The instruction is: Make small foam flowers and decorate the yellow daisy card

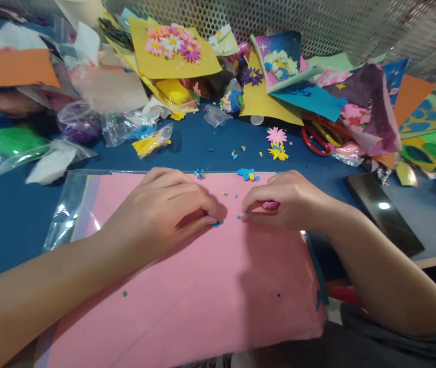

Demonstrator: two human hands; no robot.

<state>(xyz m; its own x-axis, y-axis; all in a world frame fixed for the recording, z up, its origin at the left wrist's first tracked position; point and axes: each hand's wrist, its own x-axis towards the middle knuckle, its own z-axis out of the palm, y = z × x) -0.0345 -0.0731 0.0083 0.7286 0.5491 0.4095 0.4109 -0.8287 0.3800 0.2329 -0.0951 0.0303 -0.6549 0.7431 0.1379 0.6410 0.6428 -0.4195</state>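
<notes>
We see a blue table [187,148] with many craft papers [175,48] and plastic clay bags [77,122] at its back. On it lies a big pink paper sheet [187,286], and our two hands are close together above it. The left hand [156,204] pinches narrow, its fingertips [206,217] touching a tiny blue clay crumb [216,224]; we cannot tell if it holds the crumb. The right hand [282,202] pinches a small pink clay piece [270,205].
</notes>
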